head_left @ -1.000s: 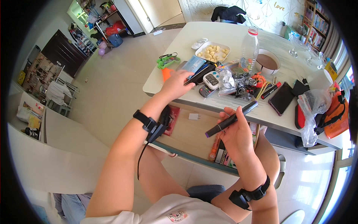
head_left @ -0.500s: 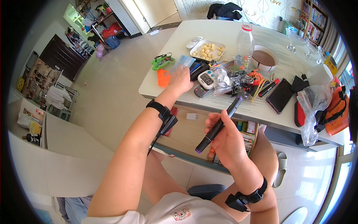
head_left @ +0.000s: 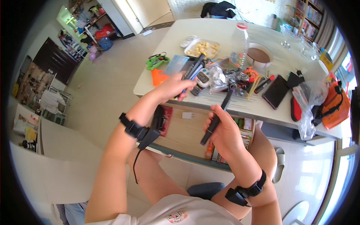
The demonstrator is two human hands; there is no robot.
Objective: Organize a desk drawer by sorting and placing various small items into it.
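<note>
My left hand (head_left: 170,88) is closed around a bunch of pens (head_left: 194,68), dark and blue, tilted up over the table's near edge. My right hand (head_left: 227,133) grips a black marker (head_left: 215,123) with purple ends, held slanting above the open drawer (head_left: 180,132). Near the left hand lie a blue packet (head_left: 176,64), an orange flat piece (head_left: 159,77) and green-handled scissors (head_left: 157,61). A white digital timer (head_left: 203,77) is just beyond the pens. Beside it, a clear plastic bag (head_left: 217,79) lies against a tangle of cables (head_left: 237,78).
A white tray of pale yellow pieces (head_left: 202,48), a tall clear bottle (head_left: 240,43) and a bowl of brown liquid (head_left: 259,55) stand farther back. Rightward lie a phone (head_left: 275,92) and an orange bag (head_left: 332,107). The drawer holds a white charger (head_left: 188,115) and small boxes.
My left hand has lifted the pens off the table and drawn them nearer and rightward. The right hand still holds the marker, now tilted more steeply.
</note>
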